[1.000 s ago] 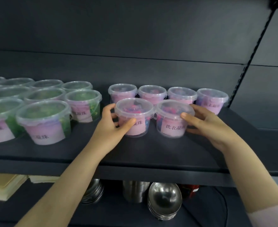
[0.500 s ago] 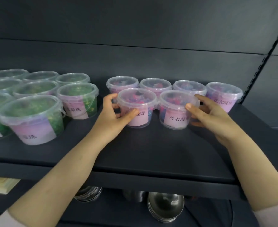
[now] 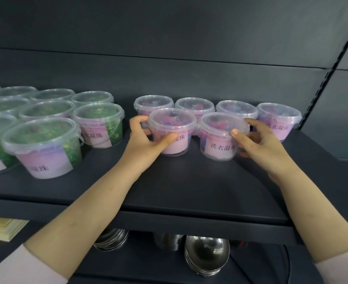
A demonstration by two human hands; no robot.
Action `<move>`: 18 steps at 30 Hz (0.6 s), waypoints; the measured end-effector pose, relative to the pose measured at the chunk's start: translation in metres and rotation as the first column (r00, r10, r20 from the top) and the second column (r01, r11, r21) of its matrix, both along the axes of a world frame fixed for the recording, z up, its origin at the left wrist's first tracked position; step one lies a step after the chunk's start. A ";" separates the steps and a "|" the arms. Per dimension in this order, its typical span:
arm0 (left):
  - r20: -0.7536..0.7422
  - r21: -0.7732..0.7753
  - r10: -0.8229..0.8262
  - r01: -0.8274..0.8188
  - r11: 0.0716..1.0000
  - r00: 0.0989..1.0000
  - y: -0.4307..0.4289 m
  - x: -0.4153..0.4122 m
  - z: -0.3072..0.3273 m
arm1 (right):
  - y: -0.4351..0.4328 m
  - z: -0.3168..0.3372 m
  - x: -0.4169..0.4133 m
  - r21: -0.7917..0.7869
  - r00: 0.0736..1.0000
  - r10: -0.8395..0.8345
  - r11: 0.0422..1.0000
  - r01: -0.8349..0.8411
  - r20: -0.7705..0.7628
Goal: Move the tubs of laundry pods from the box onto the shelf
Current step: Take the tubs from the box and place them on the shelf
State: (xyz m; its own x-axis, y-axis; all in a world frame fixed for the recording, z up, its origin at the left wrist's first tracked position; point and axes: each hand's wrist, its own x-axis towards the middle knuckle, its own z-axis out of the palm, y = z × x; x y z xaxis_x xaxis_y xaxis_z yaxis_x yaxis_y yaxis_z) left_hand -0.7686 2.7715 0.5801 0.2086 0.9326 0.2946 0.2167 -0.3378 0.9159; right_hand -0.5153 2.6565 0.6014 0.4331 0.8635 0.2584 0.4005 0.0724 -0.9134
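— What sat nearest the camera?

— Stacked steel bowls (image 3: 206, 256) under the dark shelf (image 3: 189, 191), both forearms reaching over its front edge.

— And the hands?

— The left hand (image 3: 143, 140) had its fingers (image 3: 137, 121) wrapped around the front-left pink tub (image 3: 172, 131), thumb across the label. The right hand (image 3: 259, 142) gripped the front-right pink tub (image 3: 223, 136) the same way. Both tubs stood upright on the shelf, just beside each other.

— Behind them?

— A back row of four pink tubs (image 3: 236, 109) near the rear panel. Further left, well apart, the green tubs (image 3: 99, 124) stood in rows.
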 end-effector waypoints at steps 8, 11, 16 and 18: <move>0.015 -0.023 -0.037 0.037 0.999 0.999 -0.002 -0.005 0.000 | 0.001 -0.002 -0.001 0.006 1.000 0.008 1.000 -0.008 -0.005; -0.028 -0.009 -0.043 0.043 0.999 0.999 -0.007 -0.005 0.001 | -0.003 0.001 -0.004 -0.008 0.999 0.031 0.999 -0.032 -0.011; -0.188 0.157 -0.012 0.042 0.987 0.982 -0.034 -0.012 0.006 | -0.028 0.004 -0.015 -0.013 0.981 -0.140 0.990 0.143 0.137; -0.241 0.296 0.016 0.058 0.953 0.970 -0.053 -0.022 0.011 | -0.051 0.007 -0.032 0.012 0.935 -0.224 0.973 0.230 0.276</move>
State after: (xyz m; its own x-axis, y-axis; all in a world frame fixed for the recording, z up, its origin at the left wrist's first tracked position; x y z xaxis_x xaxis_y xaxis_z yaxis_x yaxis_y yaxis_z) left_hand -0.7905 2.7187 0.5915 0.3252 0.8037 0.4983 0.4056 -0.5945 0.6943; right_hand -0.5470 2.6052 0.6084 0.5333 0.7566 0.3784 0.6387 -0.0668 -0.7665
